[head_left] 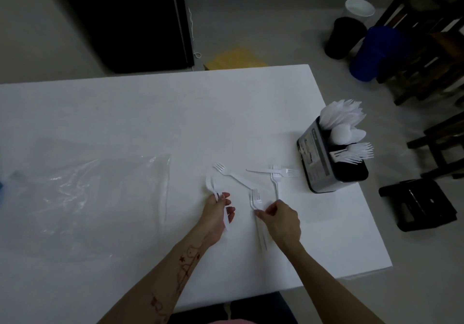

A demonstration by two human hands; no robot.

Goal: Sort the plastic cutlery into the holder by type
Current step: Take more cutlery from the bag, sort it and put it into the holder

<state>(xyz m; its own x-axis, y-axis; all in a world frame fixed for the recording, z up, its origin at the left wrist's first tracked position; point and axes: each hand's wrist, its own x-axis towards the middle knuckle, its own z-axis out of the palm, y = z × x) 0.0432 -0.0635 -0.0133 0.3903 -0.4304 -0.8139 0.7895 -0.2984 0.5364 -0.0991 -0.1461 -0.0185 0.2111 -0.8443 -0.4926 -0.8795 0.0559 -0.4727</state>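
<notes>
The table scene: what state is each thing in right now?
Left hand: grip on white cutlery, tines raised.
Right hand: pinching a fork by its neck.
Loose forks: lying flat on the table, two crossed.
Holder: upright, holding cutlery in separate groups.
Plastic bag: flat, crumpled.

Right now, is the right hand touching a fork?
Touching. The head view shows the right hand with its fingertips pinching the neck of a fork lying on the table.

The holder (316, 159) carries a printed label, seemingly text, too blurred to read
</notes>
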